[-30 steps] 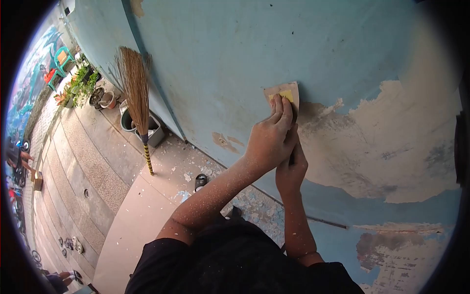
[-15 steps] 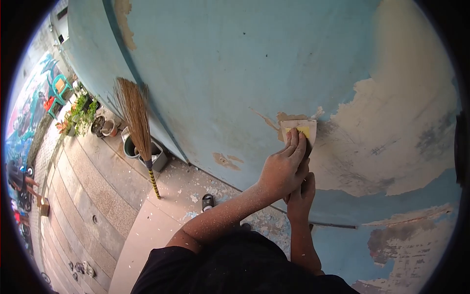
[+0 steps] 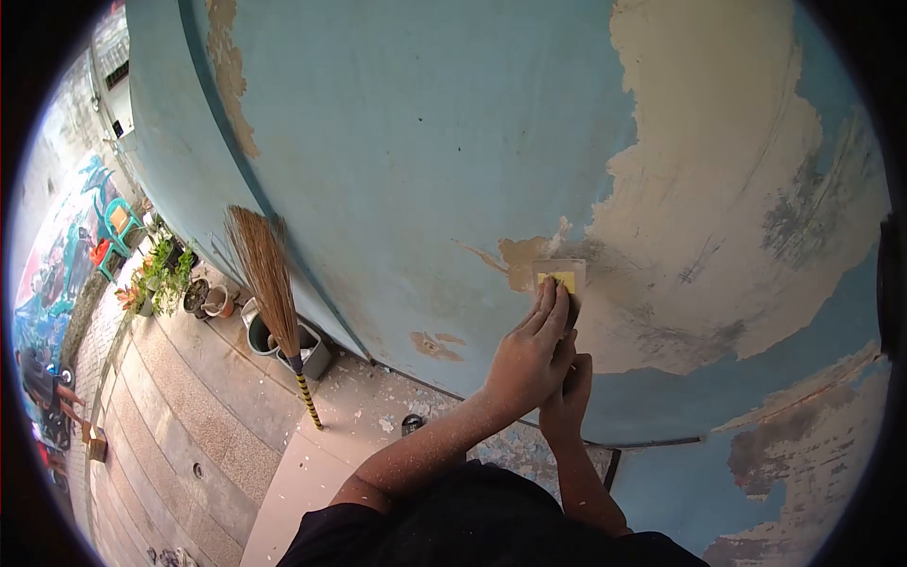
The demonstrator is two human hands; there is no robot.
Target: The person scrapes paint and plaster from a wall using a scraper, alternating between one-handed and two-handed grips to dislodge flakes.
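A wide putty knife with a yellow label lies against the light blue painted wall, its straight edge pointing up. My left hand presses on the blade, fingers stretched together over the label. Beneath it, my right hand is closed around what appears to be the handle, mostly hidden by the left hand. Just left of the blade's edge is a bare brownish patch. To the right spreads a large cream area with ragged paint edges and grey smudges.
A stick broom leans upside down on the wall beside grey bins. Paint flakes litter the floor near a dark shoe. Potted plants, green chairs and a person are farther left.
The view has shifted, so the floor and broom sit lower. Against the wall, the putty knife has moved slightly right and down, showing more of the brownish patch. Both hands keep their hold.
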